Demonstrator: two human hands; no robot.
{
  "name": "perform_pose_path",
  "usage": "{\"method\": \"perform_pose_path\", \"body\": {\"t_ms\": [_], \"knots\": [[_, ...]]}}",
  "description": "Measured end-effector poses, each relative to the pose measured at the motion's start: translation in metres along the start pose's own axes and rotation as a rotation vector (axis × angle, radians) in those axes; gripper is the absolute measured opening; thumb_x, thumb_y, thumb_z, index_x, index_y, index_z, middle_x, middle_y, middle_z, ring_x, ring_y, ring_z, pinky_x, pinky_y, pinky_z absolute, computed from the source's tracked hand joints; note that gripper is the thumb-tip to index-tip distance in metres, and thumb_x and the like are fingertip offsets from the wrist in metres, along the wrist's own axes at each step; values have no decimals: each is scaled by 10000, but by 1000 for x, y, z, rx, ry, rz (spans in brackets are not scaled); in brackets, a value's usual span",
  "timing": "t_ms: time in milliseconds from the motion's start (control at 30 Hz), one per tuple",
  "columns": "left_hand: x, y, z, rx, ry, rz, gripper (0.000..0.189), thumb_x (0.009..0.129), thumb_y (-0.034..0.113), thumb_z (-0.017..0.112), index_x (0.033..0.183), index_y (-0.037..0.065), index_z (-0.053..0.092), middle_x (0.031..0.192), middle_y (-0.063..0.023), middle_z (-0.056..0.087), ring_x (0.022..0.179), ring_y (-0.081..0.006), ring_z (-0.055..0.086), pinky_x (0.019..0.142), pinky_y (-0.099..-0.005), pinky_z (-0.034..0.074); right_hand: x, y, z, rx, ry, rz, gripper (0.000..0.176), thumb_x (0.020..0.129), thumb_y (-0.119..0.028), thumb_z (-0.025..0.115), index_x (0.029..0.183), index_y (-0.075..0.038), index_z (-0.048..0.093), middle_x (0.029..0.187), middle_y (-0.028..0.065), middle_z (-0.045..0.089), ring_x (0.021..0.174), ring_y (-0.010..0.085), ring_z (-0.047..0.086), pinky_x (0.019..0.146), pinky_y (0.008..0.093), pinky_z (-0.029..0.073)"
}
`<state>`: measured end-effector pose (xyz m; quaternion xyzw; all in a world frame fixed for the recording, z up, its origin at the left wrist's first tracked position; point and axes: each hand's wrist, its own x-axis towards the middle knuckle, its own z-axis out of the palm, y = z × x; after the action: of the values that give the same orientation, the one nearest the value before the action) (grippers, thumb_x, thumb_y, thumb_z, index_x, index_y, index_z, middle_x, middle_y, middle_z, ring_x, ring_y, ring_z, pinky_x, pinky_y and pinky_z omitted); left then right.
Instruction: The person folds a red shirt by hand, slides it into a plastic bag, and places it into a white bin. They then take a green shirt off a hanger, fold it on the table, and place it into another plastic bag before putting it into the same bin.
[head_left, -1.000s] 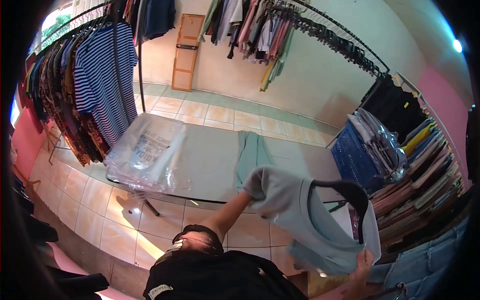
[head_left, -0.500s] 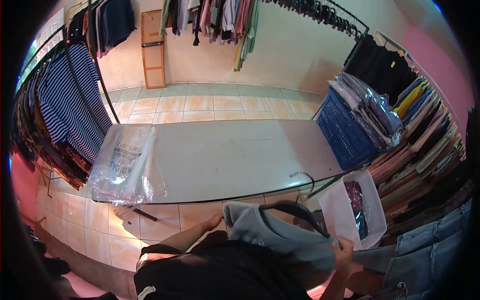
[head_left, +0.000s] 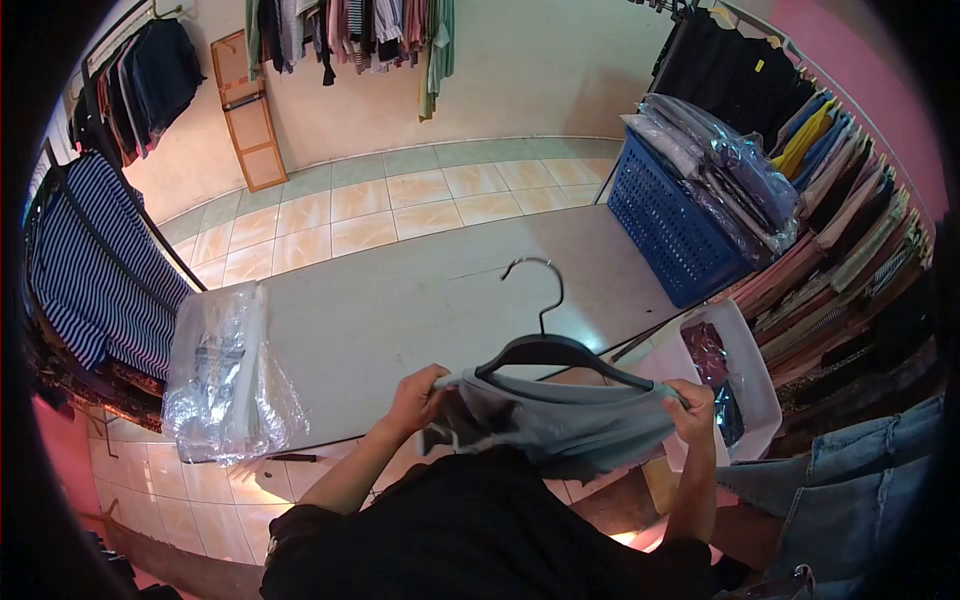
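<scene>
A grey-blue garment (head_left: pixel 590 425) hangs on a black hanger (head_left: pixel 560 352) just in front of my body, its metal hook pointing up over the table. My left hand (head_left: pixel 418 397) is closed on the garment's left shoulder. At the other shoulder, my right hand (head_left: pixel 690 408) grips the cloth beside the hanger's end. Part of the garment's lower portion is hidden by my black shirt.
Clear plastic packages (head_left: pixel 225 380) lie on the left end of the grey table (head_left: pixel 400 320). A blue basket (head_left: pixel 670 220) with wrapped clothes stands at its right end. A white bin (head_left: pixel 755 400) sits near my right hand. Clothes racks line both sides.
The garment and hanger have been raised and turned, so the hook now stands up. My left hand has moved up and taken hold of the left shoulder. The view has shifted and tilted.
</scene>
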<state>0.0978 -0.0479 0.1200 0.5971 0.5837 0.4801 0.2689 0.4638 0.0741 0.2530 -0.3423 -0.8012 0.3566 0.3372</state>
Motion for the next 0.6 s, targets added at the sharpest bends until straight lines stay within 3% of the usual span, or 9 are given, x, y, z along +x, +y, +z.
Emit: {"method": "perform_pose_path", "body": {"t_ms": [33,100,133,233,300,333,433,500,600], "knots": [[7,10,-2,69,124,-3,105,762,49,551,867,59,553,745,-121,578,706,-264,587,616,-302,450,10,3,-3,3,3,-2,203,781,-165,604,815,34,585,593,23,521,522,70,448,475,220,350],[27,27,-5,103,210,35,126,732,-4,555,843,55,559,729,-108,582,683,-257,589,595,-282,451,38,7,-6,-368,119,-282,170,780,-143,580,830,19,565,601,73,515,481,166,483,464,260,364],[36,31,-5,140,257,59,141,724,-12,560,850,52,558,736,-110,583,688,-255,590,600,-282,452,53,5,-5,-459,145,-345,141,782,-137,565,826,-5,545,622,113,491,500,267,496,465,308,377],[60,40,-1,234,366,97,181,700,-29,581,864,44,562,756,-127,589,694,-234,595,610,-279,452,89,40,-8,-516,269,-454,132,788,-149,566,807,-22,534,627,109,493,528,289,509,473,334,384],[70,36,6,33,540,66,161,711,1,597,862,45,567,745,-132,583,688,-180,589,615,-269,446,111,61,-14,-476,271,-474,151,795,-177,569,803,-30,533,633,109,491,530,292,509,474,339,383],[69,34,8,23,525,-82,137,743,70,600,864,27,554,716,-131,564,671,-139,554,618,-256,433,121,71,-17,-468,297,-506,162,802,-186,565,807,-27,531,637,110,492,532,293,508,474,341,382],[50,-11,25,180,467,-357,151,783,129,569,861,4,533,683,-125,539,628,-140,507,598,-266,419,150,101,-28,-441,347,-547,192,826,-210,544,817,-19,525,651,118,496,542,301,504,476,349,380],[38,-7,33,262,518,-382,161,810,144,523,867,-7,529,662,-133,527,590,-159,470,573,-291,406,170,116,-35,-396,347,-536,200,841,-216,524,824,-17,526,655,123,497,552,309,502,482,351,384],[22,30,35,390,829,-292,165,841,154,477,842,-2,531,621,-112,491,560,-160,437,548,-289,389,191,129,-37,-388,321,-560,208,850,-220,509,828,-14,528,658,124,496,560,310,505,493,346,393]]}}
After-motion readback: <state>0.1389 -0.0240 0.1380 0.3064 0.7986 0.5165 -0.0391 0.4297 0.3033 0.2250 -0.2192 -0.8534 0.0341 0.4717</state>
